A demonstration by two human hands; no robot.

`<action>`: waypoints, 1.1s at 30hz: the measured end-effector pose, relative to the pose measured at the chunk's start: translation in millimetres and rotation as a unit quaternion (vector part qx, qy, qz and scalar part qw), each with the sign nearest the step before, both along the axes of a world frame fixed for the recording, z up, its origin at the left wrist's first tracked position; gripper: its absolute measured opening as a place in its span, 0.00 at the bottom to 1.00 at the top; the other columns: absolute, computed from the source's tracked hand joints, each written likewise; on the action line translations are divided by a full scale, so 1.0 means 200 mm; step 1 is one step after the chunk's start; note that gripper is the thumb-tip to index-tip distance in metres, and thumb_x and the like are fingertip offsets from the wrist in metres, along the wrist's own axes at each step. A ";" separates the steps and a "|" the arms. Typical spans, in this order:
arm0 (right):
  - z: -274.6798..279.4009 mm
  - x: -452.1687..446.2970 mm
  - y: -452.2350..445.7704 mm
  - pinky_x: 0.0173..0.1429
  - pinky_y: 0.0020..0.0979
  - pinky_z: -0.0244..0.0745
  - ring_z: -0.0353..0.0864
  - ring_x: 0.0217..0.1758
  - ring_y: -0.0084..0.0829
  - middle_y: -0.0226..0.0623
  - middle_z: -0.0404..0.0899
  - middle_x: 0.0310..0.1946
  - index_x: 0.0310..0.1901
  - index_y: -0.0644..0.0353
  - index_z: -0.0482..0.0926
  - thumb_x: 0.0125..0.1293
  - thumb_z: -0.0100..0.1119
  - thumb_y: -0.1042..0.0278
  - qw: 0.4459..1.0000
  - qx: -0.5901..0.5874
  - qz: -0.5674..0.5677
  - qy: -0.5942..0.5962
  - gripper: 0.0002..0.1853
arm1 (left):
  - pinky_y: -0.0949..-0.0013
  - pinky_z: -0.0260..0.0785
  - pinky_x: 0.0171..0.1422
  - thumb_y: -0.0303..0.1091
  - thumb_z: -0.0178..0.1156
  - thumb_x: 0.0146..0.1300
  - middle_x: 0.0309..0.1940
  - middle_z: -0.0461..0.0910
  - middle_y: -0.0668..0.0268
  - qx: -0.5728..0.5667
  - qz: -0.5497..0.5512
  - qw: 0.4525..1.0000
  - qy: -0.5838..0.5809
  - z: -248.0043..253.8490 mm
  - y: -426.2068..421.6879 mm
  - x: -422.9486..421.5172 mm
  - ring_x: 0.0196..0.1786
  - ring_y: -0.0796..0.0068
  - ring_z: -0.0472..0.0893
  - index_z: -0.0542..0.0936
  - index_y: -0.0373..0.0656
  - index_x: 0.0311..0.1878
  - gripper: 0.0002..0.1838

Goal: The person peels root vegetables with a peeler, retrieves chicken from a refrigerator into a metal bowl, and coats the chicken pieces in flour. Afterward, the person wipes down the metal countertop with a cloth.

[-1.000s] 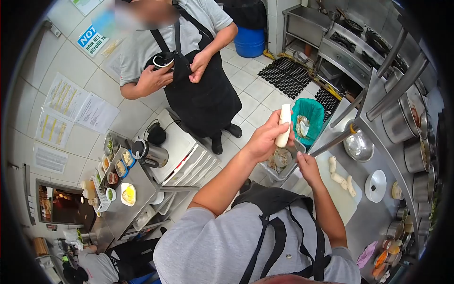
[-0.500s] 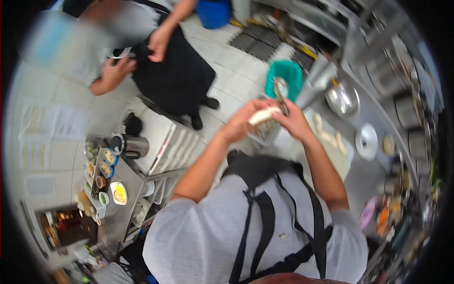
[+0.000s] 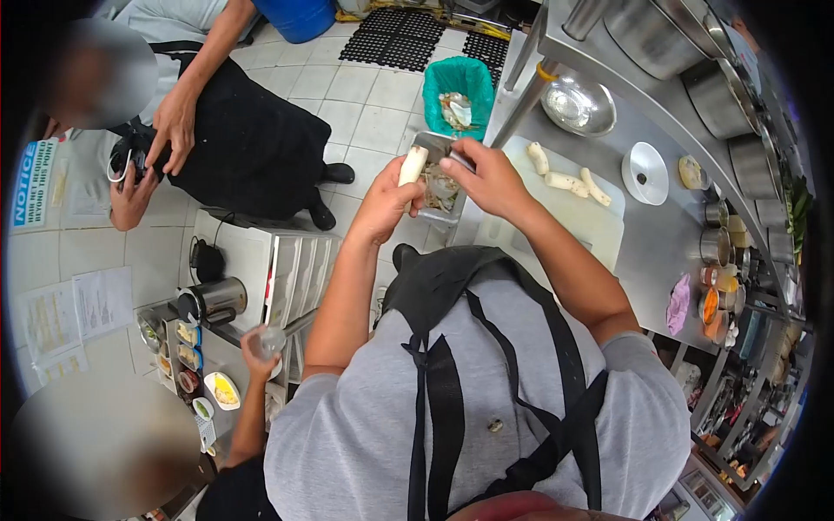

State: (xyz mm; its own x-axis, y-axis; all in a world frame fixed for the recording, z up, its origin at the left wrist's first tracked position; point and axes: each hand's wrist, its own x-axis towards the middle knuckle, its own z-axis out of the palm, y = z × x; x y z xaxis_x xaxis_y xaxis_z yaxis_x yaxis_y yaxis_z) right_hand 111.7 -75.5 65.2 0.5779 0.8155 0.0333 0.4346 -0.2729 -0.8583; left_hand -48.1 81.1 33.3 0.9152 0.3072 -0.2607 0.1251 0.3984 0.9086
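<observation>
My left hand (image 3: 389, 198) is closed around a long, pale peeled vegetable (image 3: 413, 165), held upright with its blunt end showing; its exact kind is unclear. Close by on the right, my right hand (image 3: 486, 178) has its thumb and forefinger curled together beside a grey metal edge; what they grip, if anything, is hard to make out. Below both hands is a see-through container (image 3: 441, 217) with scraps inside. A green-lined bin (image 3: 434, 91) beyond it also holds scraps. Several similar peeled pieces (image 3: 566, 183) lie on the white cutting board (image 3: 599, 227).
On the steel counter (image 3: 647, 239) stand a metal bowl (image 3: 578, 106) and a white bowl (image 3: 653, 178). Pots (image 3: 730, 108) line the shelf above. A co-worker in a black apron (image 3: 252, 130) stands at the left; another person's hand (image 3: 263, 352) holds a clear cup.
My hands have moved apart, and the peeled piece has turned from nearly level to upright. The view has shifted and sharpened. Another person with a cup has appeared at lower left.
</observation>
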 end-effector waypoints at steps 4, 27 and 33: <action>0.04 -0.05 -0.02 0.47 0.49 0.79 0.86 0.46 0.53 0.45 0.87 0.42 0.48 0.58 0.83 0.78 0.57 0.48 0.995 0.002 0.049 -0.089 0.19 | 0.74 0.66 0.30 0.40 0.60 0.79 0.30 0.75 0.72 0.025 0.035 0.998 0.041 0.01 -0.02 0.04 0.29 0.82 0.75 0.76 0.40 0.64 0.18; -0.21 0.23 -0.07 0.42 0.52 0.78 0.86 0.39 0.54 0.46 0.87 0.35 0.42 0.57 0.85 0.78 0.55 0.48 0.983 -0.070 -0.027 -0.169 0.19 | 0.67 0.80 0.44 0.33 0.58 0.79 0.44 0.82 0.62 -0.018 0.016 1.000 -0.004 -0.09 -0.10 0.17 0.35 0.77 0.81 0.66 0.34 0.71 0.23; -0.17 0.13 -0.08 0.44 0.54 0.78 0.86 0.40 0.54 0.47 0.87 0.34 0.41 0.57 0.85 0.77 0.54 0.46 0.990 -0.106 -0.043 -0.081 0.21 | 0.68 0.83 0.38 0.28 0.63 0.74 0.41 0.82 0.62 0.001 0.062 0.998 0.032 -0.08 -0.13 0.18 0.28 0.77 0.81 0.69 0.32 0.68 0.24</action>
State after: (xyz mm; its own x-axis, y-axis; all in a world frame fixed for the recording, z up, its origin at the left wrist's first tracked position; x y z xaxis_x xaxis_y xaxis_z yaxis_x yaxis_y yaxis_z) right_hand 138.0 -92.0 31.5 0.6460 0.7625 -0.0352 0.5293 -0.4807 -0.6991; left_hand -11.6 55.7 17.4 0.8516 0.4172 -0.3175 0.1334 0.4132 0.9008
